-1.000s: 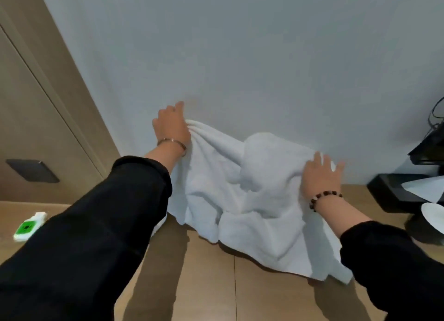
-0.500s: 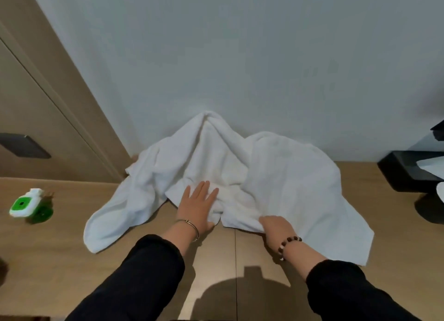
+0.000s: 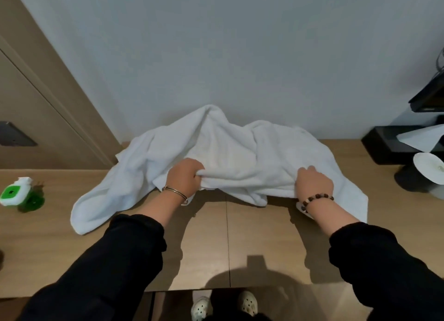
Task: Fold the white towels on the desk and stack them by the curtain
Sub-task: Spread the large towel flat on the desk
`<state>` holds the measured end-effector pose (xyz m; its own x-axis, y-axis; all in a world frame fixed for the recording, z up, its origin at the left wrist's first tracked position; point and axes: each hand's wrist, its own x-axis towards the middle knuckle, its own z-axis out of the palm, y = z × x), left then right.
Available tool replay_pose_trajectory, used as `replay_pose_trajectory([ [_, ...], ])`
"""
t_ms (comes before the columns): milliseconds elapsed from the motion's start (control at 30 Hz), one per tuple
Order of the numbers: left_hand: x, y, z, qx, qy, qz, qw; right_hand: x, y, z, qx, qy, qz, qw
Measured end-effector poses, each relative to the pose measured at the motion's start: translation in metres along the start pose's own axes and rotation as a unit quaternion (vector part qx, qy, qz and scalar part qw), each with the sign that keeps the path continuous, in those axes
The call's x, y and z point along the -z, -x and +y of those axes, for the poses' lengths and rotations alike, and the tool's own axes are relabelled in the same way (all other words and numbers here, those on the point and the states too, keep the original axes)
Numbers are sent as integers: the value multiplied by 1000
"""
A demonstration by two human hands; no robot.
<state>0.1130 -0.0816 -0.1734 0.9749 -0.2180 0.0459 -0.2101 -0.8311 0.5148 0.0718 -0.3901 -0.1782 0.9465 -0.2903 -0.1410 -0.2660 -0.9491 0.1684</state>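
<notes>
Head view: the towel (image 3: 240,152) is seen crumpled mid-frame on the desk (image 3: 254,244), bunched against the wall. A fold is gripped by the left hand (image 3: 183,179), fingers curled tight. The near edge is clutched by the right hand (image 3: 313,183), fingers bent in. Counted: one towel, two hands.

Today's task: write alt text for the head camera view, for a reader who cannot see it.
Seen from above, a person's left hand and right hand each grip the near edge of a crumpled white towel on a wooden desk against a pale wall. A small green and white bottle sits at the desk's left end.
</notes>
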Motion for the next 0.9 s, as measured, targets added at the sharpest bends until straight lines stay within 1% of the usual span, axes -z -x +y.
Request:
replay_pose_trajectory([
  [100, 10, 1, 8, 60, 68, 32, 995, 6, 0, -2, 7, 15, -10, 1000],
  [133, 14, 2, 11, 92, 91, 12, 992, 8, 0, -1, 15, 22, -34, 999],
  [167, 17, 3, 13, 120, 87, -58, 987, 9, 0, 2, 31, 34, -88, 995],
  [200, 18, 6, 14, 127, 57, -171, 975, 13, 2, 6, 51, 52, -165, 984],
  [233, 19, 10, 16, 122, 17, -297, 947, 18, 4, 9, 70, 80, -245, 964],
  [267, 21, 16, 19, 104, -20, -402, 910, 27, 8, 11, 81, 128, -312, 938],
  [300, 22, 24, 24, 83, -24, -474, 876, 34, 9, 12, 86, 166, -356, 916],
  [333, 21, 29, 28, 69, 7, -494, 866, 37, 9, 10, 93, 162, -377, 907],
  [367, 18, 33, 31, 58, 43, -466, 882, 38, 6, 5, 117, 120, -372, 913],
  [400, 13, 35, 34, 48, 68, -399, 913, 36, 4, -2, 144, 29, -333, 931],
  [433, 9, 36, 36, 39, 75, -310, 947, 32, 0, -10, 153, -94, -251, 951],
  [467, 5, 38, 39, 29, 64, -223, 972, 30, -2, -19, 150, -212, -138, 956],
  [500, 2, 43, 44, 1, 48, -150, 988, 29, -5, -29, 154, -265, -25, 951],
  [533, 0, 47, 48, -58, 27, -83, 995, 30, -4, -38, 173, -266, 26, 948],
  [567, -1, 51, 50, -143, 1, -11, 990, 27, -4, -46, 190, -218, 21, 957],
  [600, -2, 53, 50, -237, -24, 73, 968, 24, -3, -53, 214, -143, 0, 966],
  [633, -1, 52, 49, -306, -49, 143, 940, 21, -3, -58, 238, -63, -26, 969],
  [667, 3, 48, 48, -325, -73, 192, 923, 19, -1, -60, 259, 4, -54, 964],
  [700, 8, 42, 47, -296, -93, 218, 925, 18, 0, -60, 263, 54, -97, 958],
  [733, 14, 36, 47, -225, -107, 209, 946, 19, 2, -59, 269, 80, -149, 948],
  [767, 20, 31, 46, -130, -106, 156, 973, 18, 3, -58, 269, 100, -206, 936],
  [800, 23, 26, 42, -33, -99, 58, 993, 21, 5, -56, 260, 110, -277, 919],
  [833, 22, 20, 37, 41, -106, -61, 992, 26, 4, -55, 233, 104, -337, 906],
  [867, 17, 17, 32, 85, -127, -190, 970, 34, 3, -55, 206, 81, -375, 900],
  [900, 10, 17, 29, 93, -147, -291, 941, 41, -2, -57, 193, 65, -384, 901],
])
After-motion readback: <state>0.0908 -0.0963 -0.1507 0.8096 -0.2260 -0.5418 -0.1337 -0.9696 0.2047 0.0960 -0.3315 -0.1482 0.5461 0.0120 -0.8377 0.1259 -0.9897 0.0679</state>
